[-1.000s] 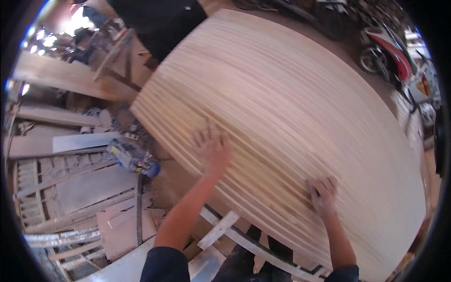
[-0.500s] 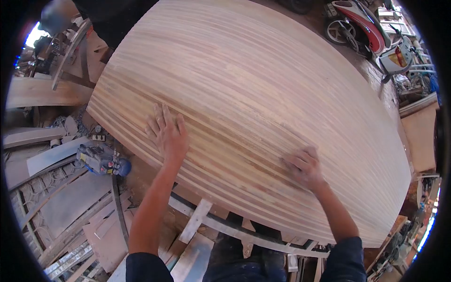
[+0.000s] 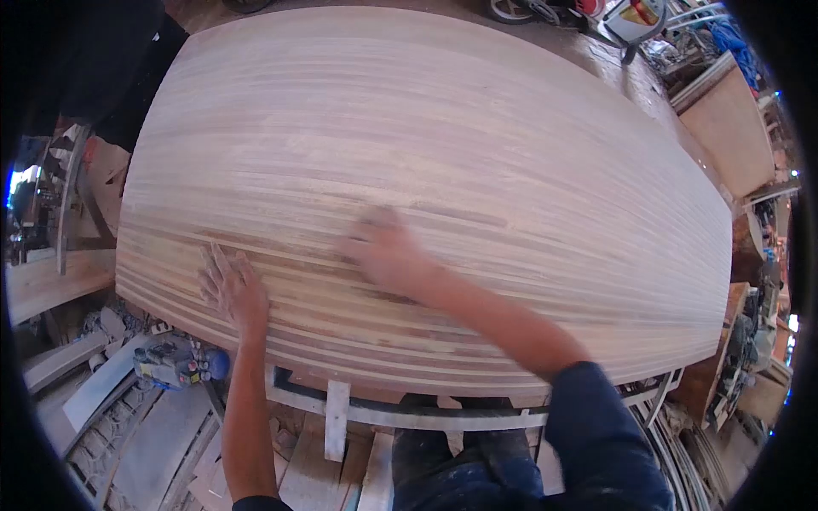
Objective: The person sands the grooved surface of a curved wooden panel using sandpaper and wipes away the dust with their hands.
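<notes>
A broad, curved wooden strip-planked surface (image 3: 477, 153), like a boat hull, fills the middle of the head view. Its narrow strips run lengthwise in pale and brown tones. My left hand (image 3: 234, 289) lies flat on the browner strips near the lower left edge, fingers apart, holding nothing. Over the middle of the planking, my right hand (image 3: 383, 251) is smeared by motion. Its fingers look bent toward the wood, and whether anything is under them cannot be made out.
A dusty blue-grey power tool (image 3: 175, 362) sits at lower left among boards and scraps. Below the planking runs a pale curved frame (image 3: 400, 416). A dark-clothed person (image 3: 94, 68) stands at upper left. Part of a motorbike (image 3: 630, 17) shows at top right, above a leaning panel (image 3: 728, 132).
My right hand has swept left and slightly up across the planking, now blurred. My left hand remains flat on the wood. The whole view has turned and shifted.
</notes>
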Demonstrator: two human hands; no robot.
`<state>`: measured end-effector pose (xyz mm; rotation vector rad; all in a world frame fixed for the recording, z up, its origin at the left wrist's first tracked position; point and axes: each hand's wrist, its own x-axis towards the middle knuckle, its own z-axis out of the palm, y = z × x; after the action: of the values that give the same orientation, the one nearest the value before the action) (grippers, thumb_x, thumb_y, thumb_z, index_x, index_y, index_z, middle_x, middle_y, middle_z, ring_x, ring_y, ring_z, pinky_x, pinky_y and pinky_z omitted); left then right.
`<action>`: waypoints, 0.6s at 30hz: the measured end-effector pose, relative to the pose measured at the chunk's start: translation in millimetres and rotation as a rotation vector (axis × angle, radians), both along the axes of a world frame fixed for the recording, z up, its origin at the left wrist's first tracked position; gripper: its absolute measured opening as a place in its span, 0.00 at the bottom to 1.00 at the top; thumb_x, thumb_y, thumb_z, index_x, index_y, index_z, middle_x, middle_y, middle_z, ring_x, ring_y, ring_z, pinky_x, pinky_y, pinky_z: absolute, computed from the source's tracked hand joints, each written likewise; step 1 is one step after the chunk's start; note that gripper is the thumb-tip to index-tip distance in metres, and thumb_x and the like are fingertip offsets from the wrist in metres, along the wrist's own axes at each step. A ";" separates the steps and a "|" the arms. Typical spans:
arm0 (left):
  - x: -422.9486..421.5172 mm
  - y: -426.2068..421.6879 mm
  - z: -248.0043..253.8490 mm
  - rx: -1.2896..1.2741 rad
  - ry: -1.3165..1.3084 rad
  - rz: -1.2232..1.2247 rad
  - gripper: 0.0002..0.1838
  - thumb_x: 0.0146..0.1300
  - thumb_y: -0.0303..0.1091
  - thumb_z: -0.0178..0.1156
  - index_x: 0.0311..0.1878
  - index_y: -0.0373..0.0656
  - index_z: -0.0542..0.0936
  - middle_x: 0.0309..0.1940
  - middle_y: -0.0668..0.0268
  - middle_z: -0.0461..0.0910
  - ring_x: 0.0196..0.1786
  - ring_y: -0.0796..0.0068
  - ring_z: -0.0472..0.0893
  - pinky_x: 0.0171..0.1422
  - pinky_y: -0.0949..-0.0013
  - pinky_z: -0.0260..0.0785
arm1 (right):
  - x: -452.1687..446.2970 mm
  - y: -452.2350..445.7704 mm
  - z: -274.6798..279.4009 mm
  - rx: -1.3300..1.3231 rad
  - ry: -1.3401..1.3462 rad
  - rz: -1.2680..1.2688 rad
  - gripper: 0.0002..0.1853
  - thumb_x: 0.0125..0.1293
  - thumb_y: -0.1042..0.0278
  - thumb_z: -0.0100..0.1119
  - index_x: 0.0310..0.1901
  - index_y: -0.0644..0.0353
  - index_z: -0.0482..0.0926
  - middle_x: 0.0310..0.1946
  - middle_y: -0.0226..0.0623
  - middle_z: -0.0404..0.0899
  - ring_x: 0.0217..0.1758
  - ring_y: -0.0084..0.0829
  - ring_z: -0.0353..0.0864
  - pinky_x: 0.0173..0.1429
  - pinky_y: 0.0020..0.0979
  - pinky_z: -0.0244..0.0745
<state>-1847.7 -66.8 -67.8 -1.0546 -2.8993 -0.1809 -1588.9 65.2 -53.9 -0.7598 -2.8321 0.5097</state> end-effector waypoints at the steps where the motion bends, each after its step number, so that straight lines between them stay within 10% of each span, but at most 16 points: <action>1: 0.1 -0.2 1.4 -0.013 -0.005 0.012 0.35 0.82 0.58 0.42 0.85 0.55 0.56 0.87 0.64 0.50 0.85 0.40 0.50 0.86 0.38 0.39 | 57.2 -4.4 2.6 -0.129 -0.051 -0.059 0.21 0.72 0.65 0.58 0.65 0.41 0.82 0.62 0.41 0.80 0.72 0.49 0.71 0.86 0.56 0.49; 7: -15.9 -12.9 -32.4 -0.077 0.186 -0.079 0.36 0.81 0.58 0.44 0.85 0.53 0.57 0.86 0.61 0.53 0.84 0.38 0.54 0.86 0.39 0.41 | 323.5 -12.0 31.0 0.042 0.038 -0.204 0.15 0.58 0.66 0.75 0.47 0.40 0.90 0.44 0.25 0.86 0.50 0.41 0.80 0.67 0.51 0.66; 18: 10.8 6.4 8.2 0.104 0.020 0.018 0.37 0.79 0.59 0.45 0.83 0.48 0.61 0.84 0.57 0.56 0.84 0.38 0.53 0.87 0.38 0.36 | -50.2 11.6 3.0 -0.037 0.385 0.000 0.11 0.60 0.71 0.71 0.45 0.49 0.88 0.41 0.35 0.82 0.56 0.45 0.75 0.65 0.49 0.68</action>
<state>-1836.9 -60.4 -59.7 -1.0079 -2.8462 -0.3144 -1639.1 76.9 -50.9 -0.5931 -2.4722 0.6331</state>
